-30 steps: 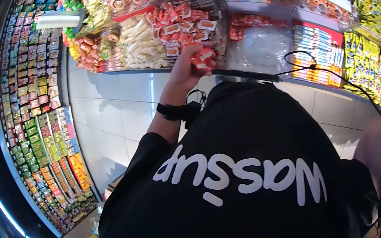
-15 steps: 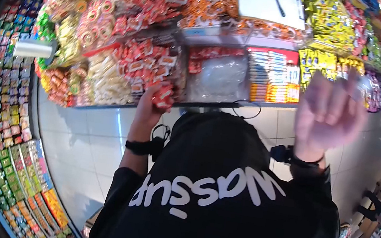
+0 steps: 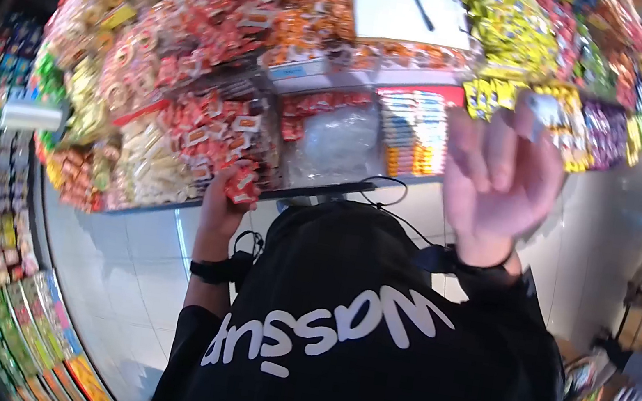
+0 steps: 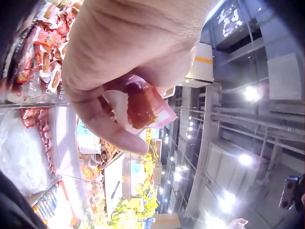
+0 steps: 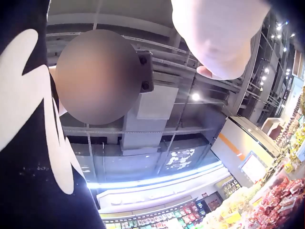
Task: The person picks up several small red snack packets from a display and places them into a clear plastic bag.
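Closest up: black tee (image 3: 365, 348) with white lettering, filling the bottom. Just past it on the left, left hand (image 3: 218, 210) with a black wristband (image 3: 213, 270), thumb and curled fingers pinching a red snack packet (image 3: 242, 186) right at the front lip of the shelf (image 3: 322, 191). Over on the right, right hand (image 3: 499, 173) up in the air, fingers loosely spread, pretty blurry. Farther back, clear bin of red packets (image 3: 211, 130) just behind the left hand, then a bin of clear plastic bags (image 3: 334, 140) to its right. Way at the far end, white sheet with a pen (image 3: 395, 8) and heaps of yellow packets (image 3: 522, 23).
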`<action>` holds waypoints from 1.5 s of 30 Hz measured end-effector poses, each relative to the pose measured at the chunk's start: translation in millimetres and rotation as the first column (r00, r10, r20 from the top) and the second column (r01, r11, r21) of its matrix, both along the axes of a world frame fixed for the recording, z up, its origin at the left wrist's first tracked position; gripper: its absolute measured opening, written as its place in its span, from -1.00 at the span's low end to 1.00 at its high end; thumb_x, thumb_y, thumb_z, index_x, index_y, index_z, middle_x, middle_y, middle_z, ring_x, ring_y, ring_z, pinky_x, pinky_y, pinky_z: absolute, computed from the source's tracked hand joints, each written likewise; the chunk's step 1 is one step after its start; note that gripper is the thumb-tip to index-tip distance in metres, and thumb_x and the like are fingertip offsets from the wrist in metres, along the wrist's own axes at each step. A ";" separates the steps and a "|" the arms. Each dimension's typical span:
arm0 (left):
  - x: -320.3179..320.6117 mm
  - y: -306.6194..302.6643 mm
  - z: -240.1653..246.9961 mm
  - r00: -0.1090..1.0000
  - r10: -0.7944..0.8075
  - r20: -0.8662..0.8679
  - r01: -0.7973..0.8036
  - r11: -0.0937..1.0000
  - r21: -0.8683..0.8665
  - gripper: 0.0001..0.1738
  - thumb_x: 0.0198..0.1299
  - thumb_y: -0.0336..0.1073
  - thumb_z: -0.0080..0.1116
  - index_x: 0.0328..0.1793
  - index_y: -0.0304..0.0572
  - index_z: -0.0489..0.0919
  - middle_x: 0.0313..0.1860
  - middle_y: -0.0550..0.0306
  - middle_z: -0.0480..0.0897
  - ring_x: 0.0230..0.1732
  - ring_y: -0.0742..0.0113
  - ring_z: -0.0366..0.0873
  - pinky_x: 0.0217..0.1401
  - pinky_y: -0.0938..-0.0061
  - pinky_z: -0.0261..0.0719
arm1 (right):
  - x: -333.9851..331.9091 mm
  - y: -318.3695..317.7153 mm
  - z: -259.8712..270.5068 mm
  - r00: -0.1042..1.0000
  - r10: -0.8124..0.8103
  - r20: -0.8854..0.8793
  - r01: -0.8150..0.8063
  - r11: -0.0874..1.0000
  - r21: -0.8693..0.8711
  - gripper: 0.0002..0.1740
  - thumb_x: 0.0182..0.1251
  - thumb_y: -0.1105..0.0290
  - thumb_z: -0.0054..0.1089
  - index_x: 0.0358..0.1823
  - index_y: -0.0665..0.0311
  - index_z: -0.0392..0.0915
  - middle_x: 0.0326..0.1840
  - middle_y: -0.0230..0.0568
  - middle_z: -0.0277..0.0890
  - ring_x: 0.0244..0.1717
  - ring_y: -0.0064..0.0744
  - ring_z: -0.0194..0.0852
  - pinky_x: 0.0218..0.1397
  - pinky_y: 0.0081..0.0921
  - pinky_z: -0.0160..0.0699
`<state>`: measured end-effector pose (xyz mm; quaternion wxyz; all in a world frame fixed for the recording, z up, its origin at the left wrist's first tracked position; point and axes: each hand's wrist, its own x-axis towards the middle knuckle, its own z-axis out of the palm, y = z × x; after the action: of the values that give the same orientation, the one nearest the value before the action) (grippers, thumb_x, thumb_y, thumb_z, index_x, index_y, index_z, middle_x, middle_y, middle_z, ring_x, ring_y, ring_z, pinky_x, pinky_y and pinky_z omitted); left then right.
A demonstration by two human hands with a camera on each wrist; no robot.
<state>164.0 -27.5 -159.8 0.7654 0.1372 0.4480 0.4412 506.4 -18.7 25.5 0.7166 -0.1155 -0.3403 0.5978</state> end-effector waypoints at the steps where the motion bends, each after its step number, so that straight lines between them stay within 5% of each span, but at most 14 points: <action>1: -5.8 -1.9 -2.8 1.000 0.026 0.017 -0.026 1.000 0.011 -0.62 0.33 -0.13 0.03 0.10 -0.25 0.50 -0.26 0.09 0.61 -0.34 0.27 0.61 -0.40 0.37 0.60 | 4.7 -7.8 -4.0 0.995 -0.026 0.092 0.031 0.998 -0.049 -0.67 0.49 0.17 -0.25 -0.32 0.23 0.36 -0.73 -0.45 0.10 -0.73 -0.58 0.02 -0.20 -0.46 0.32; 2: -9.1 -3.3 -17.6 0.980 0.010 0.199 -0.019 0.999 0.042 -0.64 0.34 -0.13 0.04 0.06 -0.27 0.53 -0.28 0.11 0.61 -0.36 0.29 0.61 -0.34 0.41 0.64 | 15.5 -24.8 -17.9 0.818 -0.393 0.420 0.414 0.909 0.043 -0.67 0.48 0.18 -0.14 -0.40 0.25 0.36 -0.72 -0.36 0.13 -0.70 -0.49 0.14 -0.37 -0.40 0.33; 3: -11.8 -4.5 -18.9 0.986 -0.018 0.167 -0.002 0.993 0.119 -0.64 0.34 -0.13 0.06 0.07 -0.24 0.53 -0.28 0.12 0.62 -0.34 0.30 0.62 -0.30 0.44 0.65 | 20.8 -25.7 -24.5 0.749 -0.465 0.472 0.488 0.869 0.080 -0.68 0.47 0.19 -0.13 -0.40 0.25 0.36 -0.72 -0.36 0.13 -0.70 -0.49 0.15 -0.38 -0.40 0.33; 4: -3.2 -6.2 1.2 0.996 0.062 -0.066 -0.060 0.998 0.031 -0.68 0.34 -0.13 0.06 0.04 -0.20 0.54 -0.31 0.13 0.62 -0.34 0.31 0.63 -0.34 0.46 0.64 | 19.1 -22.2 -26.1 0.737 -0.475 0.481 0.487 0.866 0.110 -0.69 0.46 0.20 -0.12 -0.40 0.24 0.37 -0.72 -0.36 0.14 -0.70 -0.50 0.15 -0.38 -0.41 0.34; 12: 2.7 4.5 -13.6 0.997 0.016 -0.073 -0.024 0.995 -0.100 -0.63 0.32 -0.07 0.05 0.09 -0.14 0.49 -0.27 0.10 0.62 -0.41 0.24 0.64 -0.58 0.48 0.61 | -8.4 -3.3 -19.3 0.790 -0.364 0.492 0.219 0.919 0.328 -0.78 0.39 0.25 -0.01 -0.37 0.22 0.39 -0.71 -0.38 0.20 -0.70 -0.52 0.20 -0.41 -0.45 0.37; 28: -3.1 -17.4 -0.3 0.996 -0.064 -0.066 0.061 0.997 -0.050 -0.62 0.40 -0.14 -0.10 0.16 -0.21 0.47 -0.20 0.02 0.62 -0.35 0.26 0.63 -0.51 0.48 0.63 | -30.5 -29.3 26.1 0.763 -0.374 0.528 0.008 0.822 0.570 -0.88 0.25 0.35 0.21 -0.32 0.18 0.45 -0.70 -0.43 0.32 -0.71 -0.56 0.29 -0.46 -0.53 0.44; 29: -4.2 -19.1 -3.0 0.997 -0.056 -0.061 0.053 0.998 -0.046 -0.63 0.34 -0.09 0.03 0.09 -0.18 0.52 -0.22 0.13 0.64 -0.41 0.28 0.64 -0.54 0.49 0.64 | -31.0 -32.2 32.3 0.767 -0.387 0.512 -0.005 0.794 0.608 -0.87 0.24 0.36 0.22 -0.32 0.18 0.45 -0.70 -0.43 0.33 -0.71 -0.56 0.29 -0.47 -0.54 0.44; 33: -8.8 -32.0 -0.9 0.998 -0.058 -0.039 0.059 0.998 0.010 -0.63 0.33 -0.09 0.04 0.09 -0.20 0.51 -0.26 0.12 0.64 -0.42 0.27 0.64 -0.53 0.47 0.65 | -39.4 -52.6 69.3 0.808 -0.453 0.377 -0.040 0.596 0.802 -0.86 0.20 0.38 0.28 -0.30 0.17 0.47 -0.69 -0.44 0.35 -0.71 -0.57 0.32 -0.48 -0.56 0.46; 41: -36.8 -82.0 14.7 0.969 -0.148 -0.198 0.172 0.979 0.108 -0.61 0.39 -0.13 -0.08 0.18 -0.25 0.43 -0.27 0.04 0.60 -0.44 0.23 0.66 -0.55 0.41 0.65 | -60.7 -118.2 135.7 0.923 -0.383 0.033 0.043 0.188 0.981 -0.79 0.13 0.44 0.39 -0.28 0.15 0.50 -0.69 -0.46 0.41 -0.71 -0.59 0.36 -0.51 -0.60 0.49; 43: -48.6 -102.9 18.7 0.959 -0.155 -0.239 0.201 0.963 0.180 -0.62 0.38 -0.15 -0.07 0.15 -0.28 0.42 -0.28 0.01 0.59 -0.46 0.24 0.65 -0.57 0.40 0.65 | -61.0 -132.9 139.1 0.917 -0.390 0.087 0.020 0.262 0.965 -0.77 0.11 0.45 0.41 -0.27 0.14 0.50 -0.69 -0.47 0.43 -0.71 -0.60 0.37 -0.52 -0.61 0.50; 45: -59.2 -128.6 26.2 0.957 -0.138 -0.254 0.196 0.955 0.221 -0.63 0.38 -0.16 -0.07 0.15 -0.29 0.42 -0.29 0.00 0.59 -0.47 0.25 0.65 -0.58 0.40 0.64 | -60.6 -143.7 108.5 0.790 -0.409 0.456 -0.148 0.596 0.790 -0.71 0.17 0.39 0.35 -0.12 0.13 0.46 -0.43 -0.39 0.52 -0.43 -0.50 0.49 -0.30 -0.55 0.59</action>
<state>104.8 -156.1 -133.5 0.7188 0.3192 0.4649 0.4067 445.8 -162.3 134.0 0.5900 0.0061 -0.7655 0.2566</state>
